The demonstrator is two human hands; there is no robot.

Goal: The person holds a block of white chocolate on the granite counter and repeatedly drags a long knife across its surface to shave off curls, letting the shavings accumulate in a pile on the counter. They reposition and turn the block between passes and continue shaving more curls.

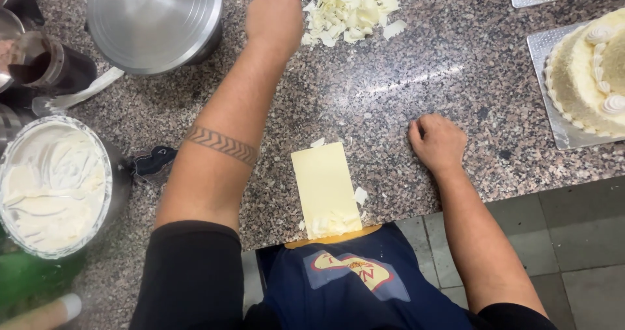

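- White chocolate block (325, 188) lies flat on the speckled granite counter (390, 89), at the near edge, just in front of the person's blue apron (355, 281). It is a pale yellow rectangular slab, its long axis running straight away from the body toward the back of the counter.
- Its near end is ragged, with curls clinging to it, and a few loose flakes sit beside its right edge and at its far left corner.
- Right hand (437, 141) is the nearer of the two: it rests on the counter to the right of the block's far end, close but apart from it. The fingers are curled into a loose fist, knuckles down, and hold nothing that shows.
- Left hand (275, 14) is stretched well away from the block, along the same direction as its long axis, to the far part of the counter. It is closed, back of the hand up; whether it grips anything I cannot tell, as the palm is hidden.
- Pile of white chocolate shavings (355, 8) lies just beside the left hand, on its right, touching or almost touching it.
- Further out: an upturned steel pot (155, 21) left of the forearm, a steel bowl of whipped cream (52, 187) at the left edge, and a frosted cake (589, 76) on a silver board at the right, well apart from the block.
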